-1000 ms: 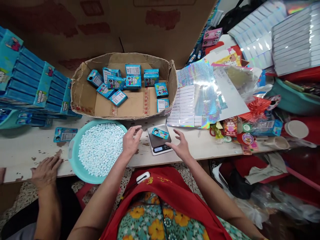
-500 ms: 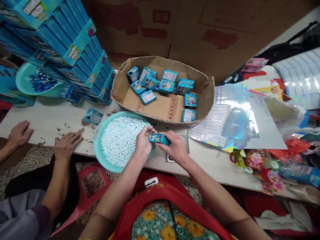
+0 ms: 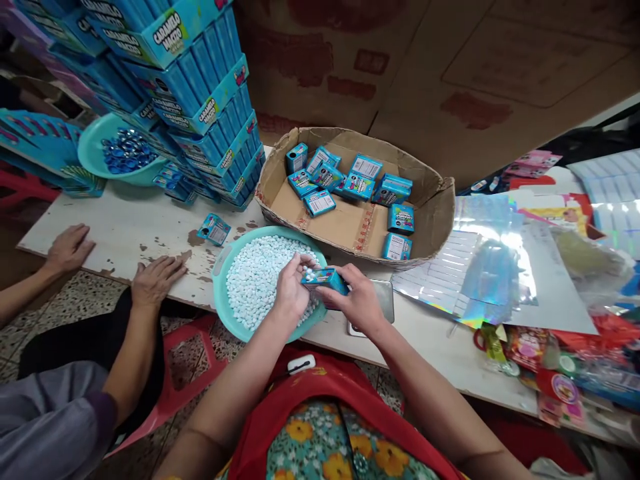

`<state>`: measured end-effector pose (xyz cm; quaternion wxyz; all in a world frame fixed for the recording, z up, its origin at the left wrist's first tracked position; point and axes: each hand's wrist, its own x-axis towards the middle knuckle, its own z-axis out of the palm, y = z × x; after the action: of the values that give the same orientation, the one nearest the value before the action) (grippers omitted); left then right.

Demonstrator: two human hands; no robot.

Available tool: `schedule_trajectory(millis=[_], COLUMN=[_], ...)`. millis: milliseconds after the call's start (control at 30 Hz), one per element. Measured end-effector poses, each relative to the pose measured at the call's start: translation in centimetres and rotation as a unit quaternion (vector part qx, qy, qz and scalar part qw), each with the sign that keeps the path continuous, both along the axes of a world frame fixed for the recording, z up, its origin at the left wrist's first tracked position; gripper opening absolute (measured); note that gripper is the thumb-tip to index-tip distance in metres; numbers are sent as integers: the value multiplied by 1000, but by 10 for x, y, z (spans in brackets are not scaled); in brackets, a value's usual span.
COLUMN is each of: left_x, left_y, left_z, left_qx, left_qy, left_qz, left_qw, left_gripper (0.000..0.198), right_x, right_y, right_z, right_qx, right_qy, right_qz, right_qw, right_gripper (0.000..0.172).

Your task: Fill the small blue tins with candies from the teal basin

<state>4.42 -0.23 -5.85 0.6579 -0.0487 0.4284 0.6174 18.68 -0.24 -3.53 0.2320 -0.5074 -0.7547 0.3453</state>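
Currently held box: small blue printed card box, poised over the 3 o'clock rim of a round turquoise plastic basin.
Box handling: probably light, thin-walled, stiff along the edges, easily dented on the broad faces, perhaps slippery from smooth print; best held gently near the 3 o'clock end.
Right hand: thumb and fingers pinching the box at that end; forearm slanting in from 5 o'clock.
Left hand: cupped, fingers half curled, loosely spread at the box's 9 o'clock end; forearm from 7 o'clock.
White oval candies: heaped in the basin; a few near the left palm, in hand or box hard to tell.
Silver-topped flat scale: at 4 o'clock, on the white-painted wooden counter.
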Motion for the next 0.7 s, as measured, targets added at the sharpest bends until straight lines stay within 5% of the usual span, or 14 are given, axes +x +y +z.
schedule_trajectory(millis=[700], left_x=[-24], left_y=[-1], left_z=[-1], left_qx=[14], left_qy=[-1], left_qz=[-17], left_qw=[1000], left_gripper=[11], right_x=[-16], right_y=[5], right_z=[-7], right_qx=[-51], right_qy=[48], right_qz=[-44], right_qw=[997], right_gripper=[34])
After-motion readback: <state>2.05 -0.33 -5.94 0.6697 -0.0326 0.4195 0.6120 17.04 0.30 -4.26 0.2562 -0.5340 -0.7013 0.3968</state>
